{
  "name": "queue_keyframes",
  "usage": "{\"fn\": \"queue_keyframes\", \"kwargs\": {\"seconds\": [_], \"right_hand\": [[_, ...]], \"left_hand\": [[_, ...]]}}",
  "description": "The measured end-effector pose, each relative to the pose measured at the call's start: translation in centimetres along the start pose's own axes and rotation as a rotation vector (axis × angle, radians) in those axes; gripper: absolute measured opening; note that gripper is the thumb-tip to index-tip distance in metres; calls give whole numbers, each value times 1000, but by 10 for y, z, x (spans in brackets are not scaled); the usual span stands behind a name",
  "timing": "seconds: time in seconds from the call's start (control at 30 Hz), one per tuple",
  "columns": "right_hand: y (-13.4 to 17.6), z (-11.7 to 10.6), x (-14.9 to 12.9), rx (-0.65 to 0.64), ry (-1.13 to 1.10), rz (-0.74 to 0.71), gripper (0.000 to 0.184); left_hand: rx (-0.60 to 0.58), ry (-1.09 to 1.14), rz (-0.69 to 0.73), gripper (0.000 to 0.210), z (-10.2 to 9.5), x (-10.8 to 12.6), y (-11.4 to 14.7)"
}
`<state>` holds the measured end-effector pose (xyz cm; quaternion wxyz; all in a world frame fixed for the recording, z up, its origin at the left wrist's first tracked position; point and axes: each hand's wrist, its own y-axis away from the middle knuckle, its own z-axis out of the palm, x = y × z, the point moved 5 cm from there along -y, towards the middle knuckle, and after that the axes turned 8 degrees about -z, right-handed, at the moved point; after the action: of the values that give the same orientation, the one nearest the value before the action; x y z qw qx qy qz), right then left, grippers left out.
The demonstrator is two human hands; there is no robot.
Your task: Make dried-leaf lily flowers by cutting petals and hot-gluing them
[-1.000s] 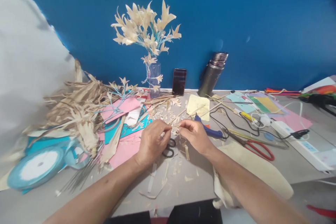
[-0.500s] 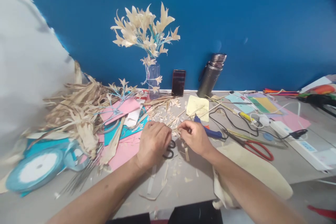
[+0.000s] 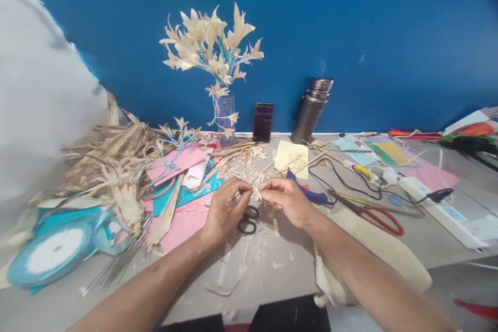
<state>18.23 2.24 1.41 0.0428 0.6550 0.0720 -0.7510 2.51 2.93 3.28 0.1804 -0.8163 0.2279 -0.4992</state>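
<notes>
Between my two hands is a small pale husk flower (image 3: 257,192), pinched by the fingertips from both sides. My left hand (image 3: 227,210) is closed on its left edge, and my right hand (image 3: 290,198) grips it from the right. Just under my left fingers lie black-handled scissors (image 3: 249,219), blades mostly hidden. Beyond my hands, pale husk scraps (image 3: 249,166) are strewn over the table. A blue glue gun (image 3: 307,190) rests right beside my right hand. Farther back, a clear vase (image 3: 226,114) holds finished husk flowers (image 3: 212,41) on blue stems.
Dried corn husks (image 3: 112,161) pile up at left, above a blue ribbon roll (image 3: 54,249) and thin wires (image 3: 120,257). A phone (image 3: 263,122) and a flask (image 3: 311,114) lean on the wall. Red-handled scissors (image 3: 383,219) and a power strip (image 3: 443,212) lie right.
My left hand has turned so that its thumb and fingertips show, and the small flower has come into view between both hands. The camera view has shifted slightly.
</notes>
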Motion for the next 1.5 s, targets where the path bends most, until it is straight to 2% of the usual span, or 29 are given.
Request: {"fn": "queue_keyframes", "kwargs": {"seconds": [0.2,0.33,0.43,0.5,0.6,0.7,0.83,0.97,1.07,1.2,1.37,1.5], "right_hand": [[-2,-1,2,-10,-228,67,21],[-5,-6,3,33,-355,76,23],[-5,-7,1,56,-312,39,24],[-4,-5,1,58,-208,14,23],[-1,-1,0,37,-7,-21,23],[1,1,2,22,69,-43,23],[0,-1,7,13,15,-30,29],[-2,1,12,-7,-112,57,34],[-1,5,17,-52,-238,145,37],[-1,7,21,-126,-339,182,35],[-1,8,21,-196,-379,225,31],[-1,8,21,-186,-351,228,33]], "left_hand": [[0,43,-122,10,1,-4,3],[10,244,-348,6,3,-12,2],[-8,444,-506,10,6,-15,2],[-19,502,-545,11,7,-15,1],[-19,500,-512,10,5,-12,2],[-50,492,-485,8,6,-9,2],[-139,595,-526,13,10,-10,4],[-192,666,-568,17,13,-12,5],[-188,628,-525,15,11,-12,3],[-207,599,-458,11,9,-10,0],[-262,663,-522,14,10,-10,-1],[-235,566,-437,11,7,-7,-3]]}}
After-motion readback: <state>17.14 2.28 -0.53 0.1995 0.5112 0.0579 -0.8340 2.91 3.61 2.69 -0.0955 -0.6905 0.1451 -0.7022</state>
